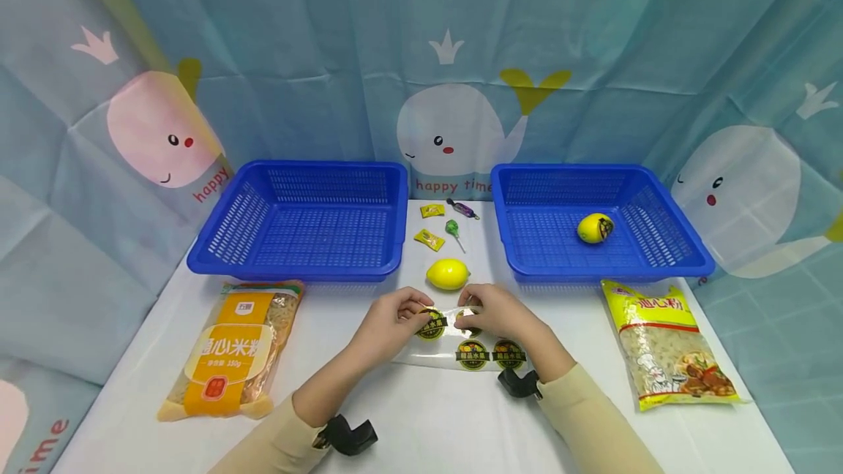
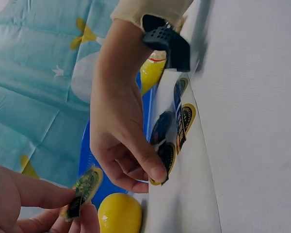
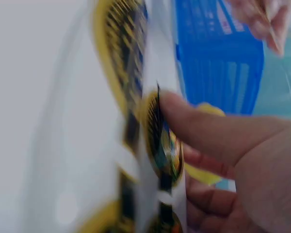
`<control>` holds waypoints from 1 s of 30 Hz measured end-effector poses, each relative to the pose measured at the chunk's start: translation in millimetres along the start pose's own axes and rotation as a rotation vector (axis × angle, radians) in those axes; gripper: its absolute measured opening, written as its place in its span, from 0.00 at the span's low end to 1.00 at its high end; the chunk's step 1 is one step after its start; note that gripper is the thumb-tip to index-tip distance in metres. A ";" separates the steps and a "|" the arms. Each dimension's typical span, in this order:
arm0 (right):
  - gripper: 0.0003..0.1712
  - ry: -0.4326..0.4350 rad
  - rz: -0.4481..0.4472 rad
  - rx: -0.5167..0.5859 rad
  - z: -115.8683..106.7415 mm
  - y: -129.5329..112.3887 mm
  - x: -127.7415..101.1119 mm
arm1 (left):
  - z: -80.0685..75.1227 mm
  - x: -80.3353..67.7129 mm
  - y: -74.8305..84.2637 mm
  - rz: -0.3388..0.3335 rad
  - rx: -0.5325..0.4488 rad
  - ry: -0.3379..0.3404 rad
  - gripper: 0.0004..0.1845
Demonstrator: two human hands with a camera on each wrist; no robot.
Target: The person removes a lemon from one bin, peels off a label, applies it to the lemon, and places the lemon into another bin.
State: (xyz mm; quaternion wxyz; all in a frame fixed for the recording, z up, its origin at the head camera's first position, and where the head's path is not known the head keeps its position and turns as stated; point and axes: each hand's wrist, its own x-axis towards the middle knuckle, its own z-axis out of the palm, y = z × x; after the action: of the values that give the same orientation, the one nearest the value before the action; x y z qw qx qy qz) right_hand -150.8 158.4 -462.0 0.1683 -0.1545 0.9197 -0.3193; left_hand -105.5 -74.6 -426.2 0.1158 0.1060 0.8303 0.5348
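Both forearms in beige sleeves come up from the bottom of the head view, each with a black wrist camera, and meet at lower centre over a clear sticker sheet (image 1: 454, 346) lying on the white counter (image 1: 421, 415). Left hand (image 1: 388, 324) pinches a round yellow-and-black sticker (image 1: 432, 325) between thumb and fingertips, lifted off the sheet; the left wrist view shows it at lower left, held clear of the film (image 2: 85, 189). Right hand (image 1: 494, 313) grips the sheet's upper edge, thumb curled down on it beside another sticker; in the blurred right wrist view the thumb presses against the film at centre frame. Two more stickers (image 1: 490, 354) remain on the sheet just below the right hand. Just above the hands, at centre, sits a lemon (image 1: 448, 273) on the counter, near but not touching them. Above it lie small sweets (image 1: 443, 225): two yellow wrapped ones, a green lollipop and a purple wrapped one. Left of centre stands a blue basket (image 1: 217, 254); right of centre a second blue basket (image 1: 678, 258) holds a second lemon (image 1: 595, 228) bearing a dark sticker. At lower left lies an orange noodle packet (image 1: 230, 350), at lower right a yellow noodle packet (image 1: 668, 346). Behind everything hangs a teal whale-print curtain (image 1: 461, 57).
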 end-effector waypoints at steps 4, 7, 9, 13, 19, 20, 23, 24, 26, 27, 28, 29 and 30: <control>0.18 0.090 0.015 -0.137 9.1 -9.2 -7.7 | 1.9 1.0 -1.1 -0.029 -0.061 -0.001 0.15; 0.19 0.138 0.025 -0.205 13.0 -12.6 -11.3 | 2.6 1.8 -1.9 -0.047 -0.099 0.001 0.17; 0.19 0.151 0.041 -0.212 14.1 -12.1 -12.0 | 2.7 2.0 -2.0 -0.064 -0.119 0.010 0.18; 0.19 0.163 0.059 -0.184 16.1 -8.7 -10.7 | 2.9 1.4 -2.1 -0.101 -0.117 0.021 0.17; 0.20 0.213 0.025 -0.220 16.3 -4.9 -12.0 | 4.3 2.3 -3.3 -0.108 -0.062 0.057 0.10; 0.20 0.227 0.016 -0.229 16.0 -4.6 -12.3 | 4.6 2.7 -3.7 -0.106 -0.059 0.062 0.09; 0.21 0.259 0.009 -0.203 14.3 -5.1 -12.9 | 5.0 3.9 -5.4 -0.094 -0.079 0.059 0.06; 0.21 0.274 0.018 -0.177 13.6 -5.6 -12.7 | 5.1 4.3 -6.1 -0.088 -0.088 0.057 0.05; 0.22 0.313 0.042 -0.107 11.9 -7.8 -11.6 | 5.6 4.7 -7.8 -0.072 -0.101 0.055 0.05; 0.24 0.336 0.062 -0.069 11.1 -9.1 -10.7 | 5.6 4.9 -8.5 -0.067 -0.104 0.056 0.05; 0.26 0.361 0.084 -0.035 10.2 -10.9 -9.8 | 5.8 4.9 -9.0 -0.064 -0.106 0.057 0.05; 0.28 0.386 0.106 -0.006 9.4 -12.6 -8.5 | 5.7 5.0 -9.1 -0.062 -0.108 0.058 0.05; 0.32 0.405 0.125 0.017 8.6 -14.2 -6.7 | 5.6 4.9 -9.1 -0.060 -0.107 0.059 0.05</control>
State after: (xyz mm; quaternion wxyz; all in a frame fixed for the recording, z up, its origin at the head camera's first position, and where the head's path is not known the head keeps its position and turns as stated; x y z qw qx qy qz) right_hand -138.8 145.8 -457.9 0.0007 -0.0282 0.9398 -0.3406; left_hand -108.9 -71.9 -437.2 0.1129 0.0588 0.8062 0.5778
